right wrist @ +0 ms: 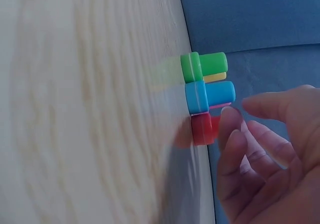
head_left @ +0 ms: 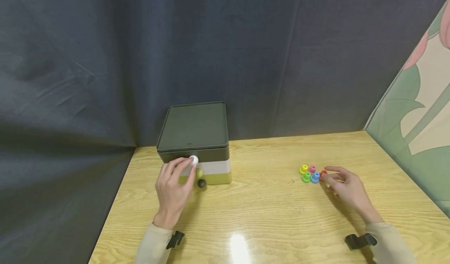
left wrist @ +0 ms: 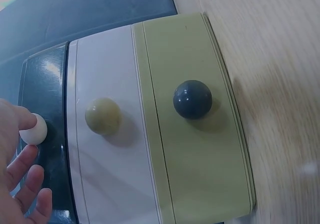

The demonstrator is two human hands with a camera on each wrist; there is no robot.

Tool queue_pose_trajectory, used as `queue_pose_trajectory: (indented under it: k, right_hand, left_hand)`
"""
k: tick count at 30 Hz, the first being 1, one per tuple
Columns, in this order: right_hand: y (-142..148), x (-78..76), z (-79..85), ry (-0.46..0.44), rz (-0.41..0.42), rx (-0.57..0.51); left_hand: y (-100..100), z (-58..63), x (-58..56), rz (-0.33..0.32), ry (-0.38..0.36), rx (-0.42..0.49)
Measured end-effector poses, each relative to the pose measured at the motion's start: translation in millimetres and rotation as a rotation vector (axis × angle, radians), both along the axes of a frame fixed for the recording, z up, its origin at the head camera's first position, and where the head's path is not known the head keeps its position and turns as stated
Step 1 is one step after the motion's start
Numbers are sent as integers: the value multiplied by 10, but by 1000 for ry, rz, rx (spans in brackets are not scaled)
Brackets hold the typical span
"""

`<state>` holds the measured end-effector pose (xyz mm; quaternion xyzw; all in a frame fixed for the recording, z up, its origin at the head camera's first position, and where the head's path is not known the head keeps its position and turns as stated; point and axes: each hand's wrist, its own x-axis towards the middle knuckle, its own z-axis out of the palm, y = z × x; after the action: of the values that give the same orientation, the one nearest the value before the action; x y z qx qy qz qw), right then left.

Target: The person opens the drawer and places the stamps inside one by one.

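With thumb and fingers my left hand (head_left: 174, 186) pinches the round white knob (left wrist: 36, 130) on the dark top drawer of a three-tier drawer box (head_left: 197, 125). Below that knob, a yellowish knob (left wrist: 103, 116) sits on the white drawer and a dark knob (left wrist: 193, 99) on the green one. Over at the right, my right hand (head_left: 346, 186) has its thumb and fingers parted, the fingertips right at a small red plastic peg (right wrist: 202, 129) with a wide base. That peg's top is partly hidden by a fingertip in the right wrist view.
Beside the red peg stand similar blue (head_left: 315, 178), green (head_left: 306, 177), yellow (head_left: 304, 169) and pink pegs (head_left: 312, 169) in a tight cluster. A dark curtain (head_left: 225, 53) hangs behind the wooden table (head_left: 267, 213). A patterned panel (head_left: 422, 111) borders its right side.
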<state>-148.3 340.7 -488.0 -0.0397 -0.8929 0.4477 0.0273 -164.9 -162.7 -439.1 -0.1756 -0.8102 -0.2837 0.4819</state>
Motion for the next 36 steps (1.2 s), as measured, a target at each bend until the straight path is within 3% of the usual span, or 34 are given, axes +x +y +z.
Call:
queue_pose_trajectory:
  k: [10,14,21,27,36]
  right_hand:
    - [31,-18,4,-50,17,-2]
    - [41,-25,6,-68,21,-17]
    - [75,-51,-12,-105,31,-8]
    - [92,-65,-18,-108,30,31]
    - [90,-66,10,-102,32,56]
  left_hand:
    - [14,1,-38,-8,-31,37]
    - [9,-55,-20,5,-70,40]
    - [-2,-243,56,62,-209,22]
    - [31,-292,60,79,-315,-36]
    - [36,-283,44,99,-318,-59]
